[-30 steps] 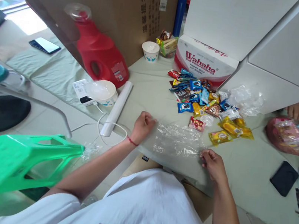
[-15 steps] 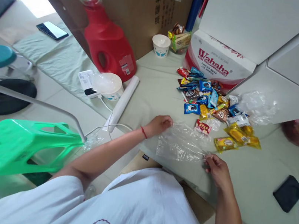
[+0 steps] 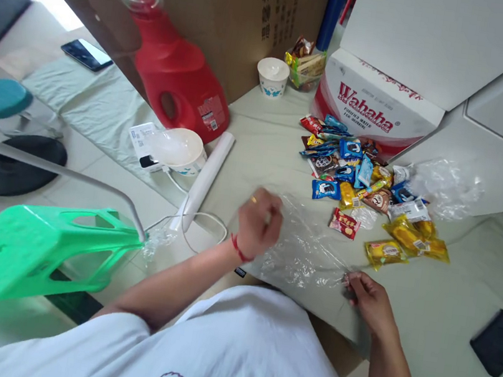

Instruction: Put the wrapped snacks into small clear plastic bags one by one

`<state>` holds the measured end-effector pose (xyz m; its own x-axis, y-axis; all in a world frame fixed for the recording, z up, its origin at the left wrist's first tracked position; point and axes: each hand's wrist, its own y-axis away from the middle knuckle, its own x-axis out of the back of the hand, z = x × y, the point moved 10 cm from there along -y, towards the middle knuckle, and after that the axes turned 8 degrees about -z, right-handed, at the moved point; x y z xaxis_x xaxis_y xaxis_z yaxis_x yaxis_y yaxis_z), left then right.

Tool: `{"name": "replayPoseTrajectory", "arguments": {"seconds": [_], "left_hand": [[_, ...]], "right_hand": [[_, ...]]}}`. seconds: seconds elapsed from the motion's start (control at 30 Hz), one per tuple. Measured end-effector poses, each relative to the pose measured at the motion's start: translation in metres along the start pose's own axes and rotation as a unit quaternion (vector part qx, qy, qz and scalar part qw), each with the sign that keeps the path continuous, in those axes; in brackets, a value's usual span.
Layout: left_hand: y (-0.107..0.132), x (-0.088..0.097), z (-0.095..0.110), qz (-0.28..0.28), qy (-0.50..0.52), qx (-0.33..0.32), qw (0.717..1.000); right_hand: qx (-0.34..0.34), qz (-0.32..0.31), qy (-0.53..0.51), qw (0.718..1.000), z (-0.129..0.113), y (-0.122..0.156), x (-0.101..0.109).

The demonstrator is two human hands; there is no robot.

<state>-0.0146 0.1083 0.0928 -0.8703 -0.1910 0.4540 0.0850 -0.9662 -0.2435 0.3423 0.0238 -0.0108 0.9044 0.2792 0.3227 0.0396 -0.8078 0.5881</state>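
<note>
A clear, thin plastic bag (image 3: 301, 252) is stretched between my two hands above the green cloth. My left hand (image 3: 259, 224), slightly blurred and wearing a red cord at the wrist, is closed in a fist at the bag's left edge. The exact grip there is hidden behind the fingers. At the bag's right corner, my right hand (image 3: 365, 294) pinches the film between thumb and fingers. Just beyond the bag lies a red-wrapped candy (image 3: 344, 224). Yellow-wrapped snacks (image 3: 384, 252) rest to the upper right, beside a pile of small blue and brown packets (image 3: 348, 159).
Behind the packets stands a Wahaha carton (image 3: 367, 108), with crumpled clear plastic (image 3: 448, 186) to its right. A red jug (image 3: 183, 77), a paper bowl (image 3: 184, 150) and a white roll (image 3: 205, 178) are at left. A green stool (image 3: 35, 244) lies tipped below.
My left hand has turned into a fist and shifted a little left and toward me. My right hand keeps its pinch on the bag. The view has shifted slightly.
</note>
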Motion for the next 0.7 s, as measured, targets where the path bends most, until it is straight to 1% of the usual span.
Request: {"name": "replayPoseTrajectory", "arguments": {"seconds": [0.03,0.07,0.1,0.13,0.17,0.23,0.27,0.3,0.33,0.37,0.43,0.47,0.53,0.6,0.63,0.7], "left_hand": [[0.013,-0.020,0.007,-0.084,0.004,-0.028,0.996],[0.027,-0.040,0.011,-0.159,-0.014,-0.054,0.986],[0.039,-0.057,0.010,-0.214,-0.044,-0.073,0.973],[0.047,-0.070,0.006,-0.248,-0.085,-0.083,0.961],[0.052,-0.080,-0.001,-0.264,-0.131,-0.088,0.952],[0.057,-0.092,-0.014,-0.275,-0.209,-0.090,0.934],[0.060,-0.097,-0.018,-0.285,-0.233,-0.097,0.925],[0.063,-0.101,-0.019,-0.300,-0.248,-0.109,0.915],[0.066,-0.104,-0.019,-0.315,-0.254,-0.124,0.906],[0.069,-0.106,-0.019,-0.328,-0.254,-0.138,0.900],[0.070,-0.102,-0.020,-0.338,-0.247,-0.149,0.896],[0.068,-0.098,-0.023,-0.338,-0.244,-0.145,0.897],[0.059,-0.089,-0.031,-0.331,-0.238,-0.125,0.904],[0.046,-0.079,-0.038,-0.310,-0.236,-0.098,0.916],[0.038,-0.075,-0.039,-0.291,-0.239,-0.083,0.923],[0.023,-0.068,-0.036,-0.243,-0.248,-0.063,0.936]], "right_hand": [[-0.002,-0.015,0.012,1.000,0.002,0.000,0.000],[-0.001,-0.026,0.032,0.999,0.002,0.000,0.003],[0.008,-0.026,0.063,0.998,-0.001,0.000,0.007],[0.028,-0.010,0.103,0.994,-0.009,0.000,0.015],[0.060,0.021,0.149,0.987,-0.022,0.000,0.023],[0.145,0.097,0.234,0.956,-0.059,0.000,0.031],[0.187,0.121,0.262,0.939,-0.079,-0.002,0.028],[0.217,0.127,0.277,0.927,-0.095,-0.008,0.020],[0.232,0.121,0.278,0.924,-0.107,-0.017,0.011],[0.228,0.105,0.266,0.931,-0.113,-0.029,0.001],[0.194,0.085,0.216,0.953,-0.115,-0.055,-0.010],[0.177,0.091,0.187,0.962,-0.112,-0.065,-0.010],[0.159,0.137,0.141,0.967,-0.102,-0.075,0.001],[0.144,0.185,0.133,0.963,-0.089,-0.074,0.017],[0.131,0.194,0.144,0.962,-0.081,-0.072,0.023],[0.102,0.172,0.173,0.964,-0.067,-0.067,0.027]]}}
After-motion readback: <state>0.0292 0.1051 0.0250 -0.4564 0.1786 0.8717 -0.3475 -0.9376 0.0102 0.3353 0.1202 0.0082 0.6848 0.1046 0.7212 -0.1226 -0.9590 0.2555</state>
